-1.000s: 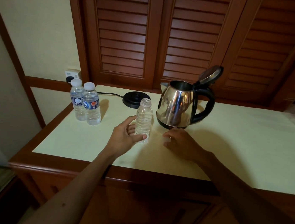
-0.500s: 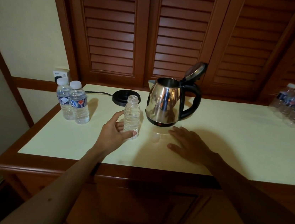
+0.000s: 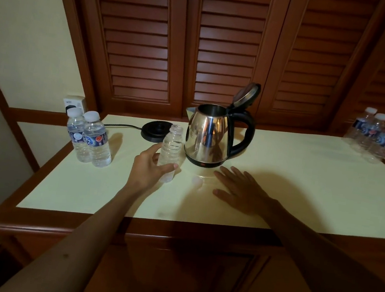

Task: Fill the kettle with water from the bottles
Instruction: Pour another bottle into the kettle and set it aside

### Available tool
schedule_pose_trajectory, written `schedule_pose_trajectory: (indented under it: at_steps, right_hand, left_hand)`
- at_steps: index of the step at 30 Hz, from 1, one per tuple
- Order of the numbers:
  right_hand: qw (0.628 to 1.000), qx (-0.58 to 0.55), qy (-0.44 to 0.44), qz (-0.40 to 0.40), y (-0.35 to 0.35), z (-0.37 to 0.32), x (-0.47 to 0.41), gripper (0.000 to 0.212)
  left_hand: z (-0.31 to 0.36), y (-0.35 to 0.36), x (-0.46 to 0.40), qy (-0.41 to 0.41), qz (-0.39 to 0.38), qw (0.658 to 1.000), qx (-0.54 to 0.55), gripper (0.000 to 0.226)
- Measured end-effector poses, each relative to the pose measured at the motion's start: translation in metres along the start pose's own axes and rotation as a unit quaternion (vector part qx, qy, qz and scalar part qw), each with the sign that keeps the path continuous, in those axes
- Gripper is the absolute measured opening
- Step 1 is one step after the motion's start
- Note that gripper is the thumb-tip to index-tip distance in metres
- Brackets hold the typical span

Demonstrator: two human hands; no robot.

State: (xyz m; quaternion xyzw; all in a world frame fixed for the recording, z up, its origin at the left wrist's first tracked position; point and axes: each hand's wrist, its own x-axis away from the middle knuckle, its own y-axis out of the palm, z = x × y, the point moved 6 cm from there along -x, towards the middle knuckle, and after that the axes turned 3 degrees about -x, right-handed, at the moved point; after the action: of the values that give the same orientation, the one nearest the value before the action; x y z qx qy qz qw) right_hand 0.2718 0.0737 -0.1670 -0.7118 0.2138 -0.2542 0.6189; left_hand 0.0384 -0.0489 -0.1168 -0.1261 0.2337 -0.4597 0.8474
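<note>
While the left hand (image 3: 150, 167) wraps its fingers round the uncapped clear plastic bottle (image 3: 170, 153) just beside the open-lidded steel kettle (image 3: 208, 138), ready to pour, the right hand (image 3: 239, 190) rests flat, fingers spread, near what may be its cap (image 3: 197, 181).

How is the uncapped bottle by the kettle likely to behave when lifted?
The uncapped bottle looks thin, ribbed and clear, so it probably dents under a firm squeeze. With its cap lying on the countertop, water could spill if it is tilted or squeezed. It stands tall and narrow in the left hand, so a nudge may tip it.
</note>
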Motion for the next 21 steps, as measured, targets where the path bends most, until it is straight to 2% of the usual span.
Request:
schedule_pose_trajectory:
  at_steps: [5,10,15,21]
  right_hand:
    - [1.000,0.007,0.002,0.003,0.002,0.003,-0.002,0.074]
    - [1.000,0.003,0.003,0.013,0.002,0.003,-0.003,0.072]
    - [1.000,0.000,0.002,0.021,0.000,0.000,0.000,0.073]
    - [1.000,-0.001,0.003,0.026,-0.001,0.001,0.000,0.072]
  left_hand:
    - [0.025,-0.005,-0.027,0.025,-0.004,0.997,-0.075,0.067]
    - [0.056,-0.014,-0.054,0.044,-0.001,0.988,-0.150,0.052]
    - [0.085,-0.015,-0.069,0.049,0.019,0.956,-0.288,0.044]
    - [0.101,-0.017,-0.078,0.039,0.024,0.932,-0.358,0.034]
